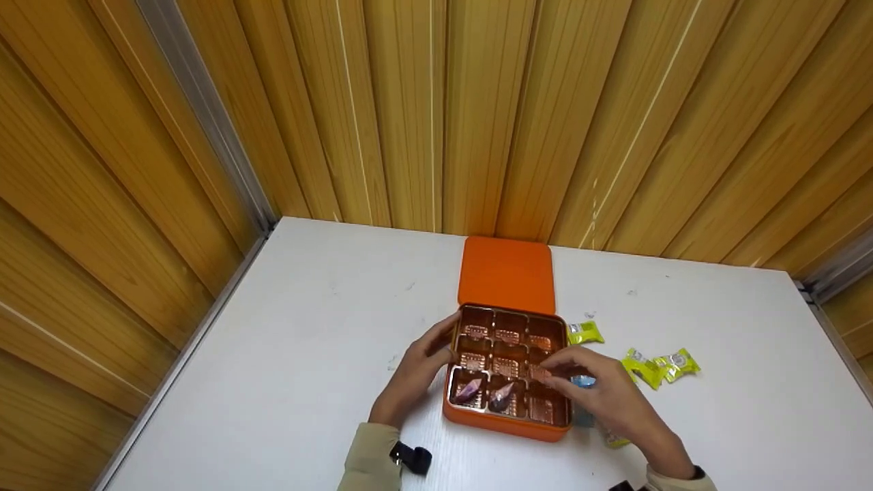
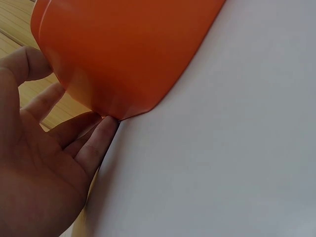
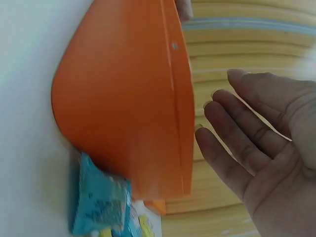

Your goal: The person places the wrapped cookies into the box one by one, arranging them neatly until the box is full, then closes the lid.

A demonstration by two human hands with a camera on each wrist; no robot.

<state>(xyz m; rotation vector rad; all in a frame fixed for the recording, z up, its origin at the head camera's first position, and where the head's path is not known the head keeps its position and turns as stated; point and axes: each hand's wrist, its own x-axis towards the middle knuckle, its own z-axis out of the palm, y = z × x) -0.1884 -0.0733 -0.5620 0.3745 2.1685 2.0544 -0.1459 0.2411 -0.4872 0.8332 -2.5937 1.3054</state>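
Note:
An orange box [image 1: 506, 427] with a brown divided tray of several compartments stands on the white table. Two purplish wrapped pieces, one [image 1: 468, 391] in the front-left compartment and one [image 1: 502, 396] in the front-middle, lie inside. My left hand [image 1: 415, 372] rests against the box's left side, its fingertips [image 2: 97, 148] touching the orange wall [image 2: 133, 59] in the left wrist view. Over the right column of compartments is my right hand [image 1: 607, 392]. In the right wrist view that hand [image 3: 261, 143] has loosely bent fingers and nothing between them, apart from the box wall [image 3: 123, 98].
An orange lid [image 1: 507, 273] lies behind the box. Right of the box are blue packets [image 3: 101, 197], partly under my right hand in the head view, and several yellow-green packets [image 1: 678, 365]. Wood-patterned panels [image 1: 409, 116] border the table [image 1: 327, 327] at the back and sides.

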